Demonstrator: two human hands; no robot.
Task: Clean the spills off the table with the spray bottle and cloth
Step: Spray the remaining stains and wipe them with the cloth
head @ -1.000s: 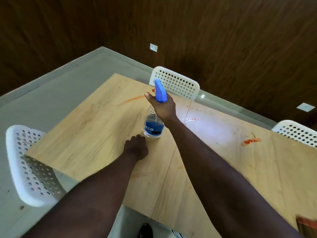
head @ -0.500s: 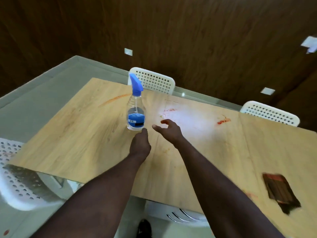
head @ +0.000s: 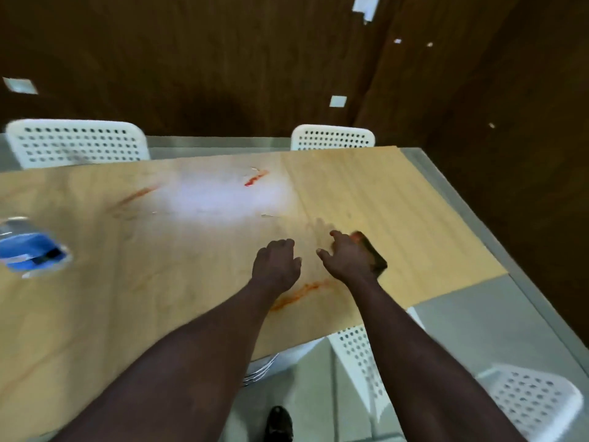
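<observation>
The spray bottle (head: 30,250), clear with blue liquid, stands blurred at the far left edge of the view, away from both hands. A dark brown folded cloth (head: 376,255) lies on the wooden table (head: 398,218), partly hidden under my right hand (head: 347,260), whose relaxed fingers rest over its left edge. My left hand (head: 275,263) hovers just to the left with loosely curled fingers and holds nothing. A red spill (head: 256,177) sits near the far edge. An orange streak (head: 137,194) lies at the left. Another orange smear (head: 299,293) runs between my wrists.
White perforated chairs stand behind the table at the far left (head: 76,143) and far middle (head: 333,138), and two more at the near right (head: 360,352) (head: 535,403). The table's right end (head: 497,269) lies close to the cloth. A dark wood wall stands behind.
The view has swung right, sending the spray bottle to the far left. My right hand, which let go of the bottle, has moved right onto the cloth. My left hand followed beside it.
</observation>
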